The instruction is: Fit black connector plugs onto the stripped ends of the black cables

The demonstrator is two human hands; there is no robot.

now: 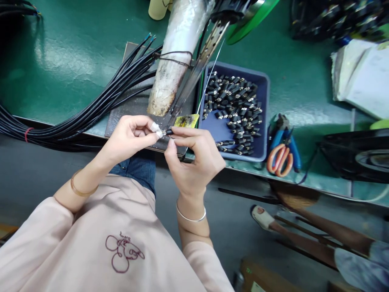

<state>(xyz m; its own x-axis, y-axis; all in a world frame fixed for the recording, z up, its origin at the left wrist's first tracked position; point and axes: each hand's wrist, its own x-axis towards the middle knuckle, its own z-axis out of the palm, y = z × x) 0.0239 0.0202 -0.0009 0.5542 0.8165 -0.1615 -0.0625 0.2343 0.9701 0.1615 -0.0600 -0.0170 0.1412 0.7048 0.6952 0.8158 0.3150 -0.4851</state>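
My left hand (130,136), with white wraps on its fingertips, pinches near the metal end of a small black connector (168,132). My right hand (197,156) closes its thumb and fingers at the connector's other end. Both hands meet at the front edge of a dark board (121,118). Just beyond them lies a yellow sponge (190,121) with dark stains. A soldering iron's perforated metal shaft (209,46) slants down beside a plastic-wrapped cylinder (174,52). Right of my hands, a blue tray (266,101) holds several black connectors (234,95).
A bundle of black cables (100,99) curves across the left. Pliers with blue handles (294,150) and an orange-handled tool (279,160) lie right of the tray. Papers (364,77) and a green spool (253,22) are farther back. Another person's legs (316,235) show below right.
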